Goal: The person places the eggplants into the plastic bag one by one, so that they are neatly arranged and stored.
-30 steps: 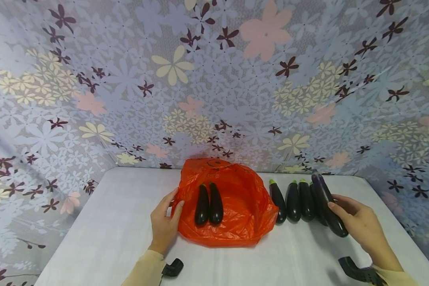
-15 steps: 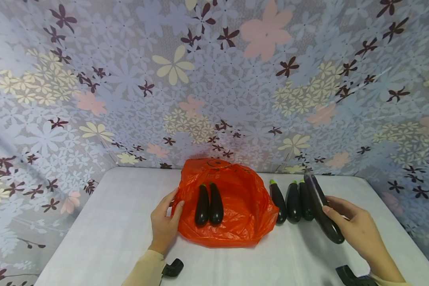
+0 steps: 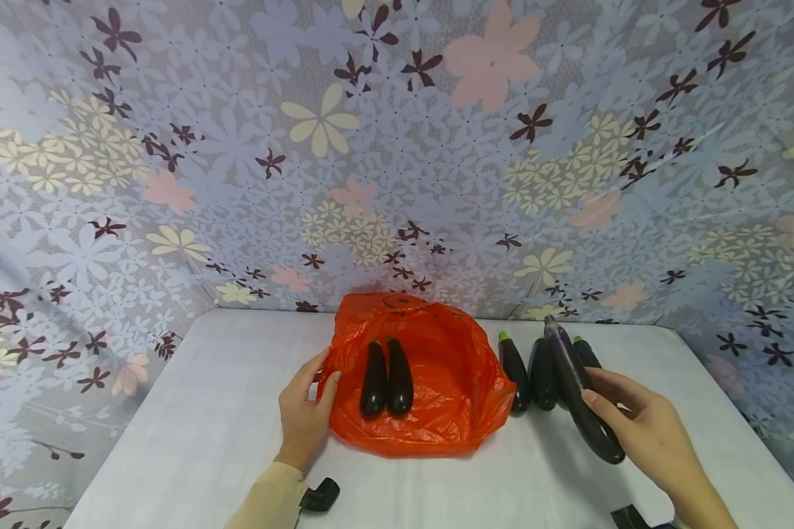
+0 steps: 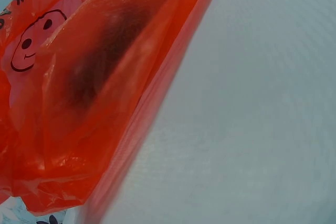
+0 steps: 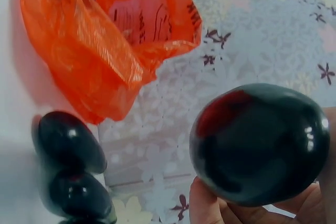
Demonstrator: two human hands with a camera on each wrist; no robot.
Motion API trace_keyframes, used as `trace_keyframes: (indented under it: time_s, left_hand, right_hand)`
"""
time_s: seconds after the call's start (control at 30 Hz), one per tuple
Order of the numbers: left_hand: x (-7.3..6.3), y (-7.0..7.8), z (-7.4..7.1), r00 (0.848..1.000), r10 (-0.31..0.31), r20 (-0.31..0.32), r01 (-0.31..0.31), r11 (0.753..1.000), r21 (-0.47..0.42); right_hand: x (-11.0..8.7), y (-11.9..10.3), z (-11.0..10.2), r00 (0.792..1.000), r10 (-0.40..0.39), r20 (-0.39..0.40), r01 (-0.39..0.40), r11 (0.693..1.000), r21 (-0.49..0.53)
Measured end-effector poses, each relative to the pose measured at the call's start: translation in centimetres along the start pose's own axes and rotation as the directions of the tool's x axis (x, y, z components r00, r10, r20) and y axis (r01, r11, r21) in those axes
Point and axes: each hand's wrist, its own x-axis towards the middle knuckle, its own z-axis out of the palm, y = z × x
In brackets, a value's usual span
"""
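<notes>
My right hand grips a dark, glossy eggplant by its middle, lifted over the row at the right; in the right wrist view the blunt end of this eggplant looms close. My left hand holds the left edge of a red plastic bag, thumb on the inner side. The bag lies with its mouth wide. Inside it, at the left, rest two eggplants side by side. Through its thin wall, the left wrist view shows a dark blurred shape. The left fingers are out of that view.
Right of the bag lie several more eggplants, green stem ends pointing away; the held one partly covers some. The nearest touches the bag's edge in this view. A white table bears everything, with a flower-patterned cloth rising behind it.
My right hand has carried the eggplant leftward over the row, toward the bag, uncovering an eggplant behind it. My left hand and the bag have stayed in place.
</notes>
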Motion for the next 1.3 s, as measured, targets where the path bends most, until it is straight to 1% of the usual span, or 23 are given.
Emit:
trace_keyframes:
  time_s: [0.2,0.33,0.47,0.67,0.83,1.0,1.2,1.3]
  left_hand:
    - [-0.1,-0.1,0.0,1.000,-0.014,0.008,0.014,1.000,0.002]
    - [-0.2,-0.2,0.0,1.000,-0.019,0.011,0.019,1.000,-0.001]
    - [-0.1,-0.2,0.0,1.000,-0.008,0.008,0.008,1.000,-0.002]
    - [-0.1,-0.1,0.0,1.000,-0.006,0.006,0.006,1.000,-0.010]
    - [-0.1,-0.1,0.0,1.000,-0.005,0.003,0.005,1.000,-0.017]
    - [-0.1,-0.2,0.1,1.000,0.001,0.002,-0.001,1.000,-0.019]
    - [0.0,0.0,0.1,1.000,-0.006,0.001,0.006,1.000,-0.010]
    - [0.1,0.1,0.0,1.000,-0.005,-0.001,0.005,1.000,-0.006]
  right_hand:
    - [-0.5,-1.1,0.6,1.000,-0.027,0.010,0.026,0.999,0.026]
    - [-0.9,-1.9,1.0,0.999,-0.019,0.039,0.018,0.999,0.034]
    - [-1.1,-2.6,1.4,0.998,-0.011,0.068,0.007,0.999,0.052]
    - [-1.5,-3.2,1.9,0.997,-0.035,0.063,0.032,0.998,0.044]
    - [-1.5,-3.8,2.5,0.996,-0.061,0.064,0.056,0.996,0.075]
    - [-1.6,-4.4,3.3,0.995,-0.062,0.083,0.054,0.994,0.094]
    - [-1.6,-5.1,4.1,0.993,-0.056,0.106,0.047,0.995,0.086]
    - [-1.5,-5.4,4.6,0.991,-0.064,0.118,0.051,0.993,0.110]
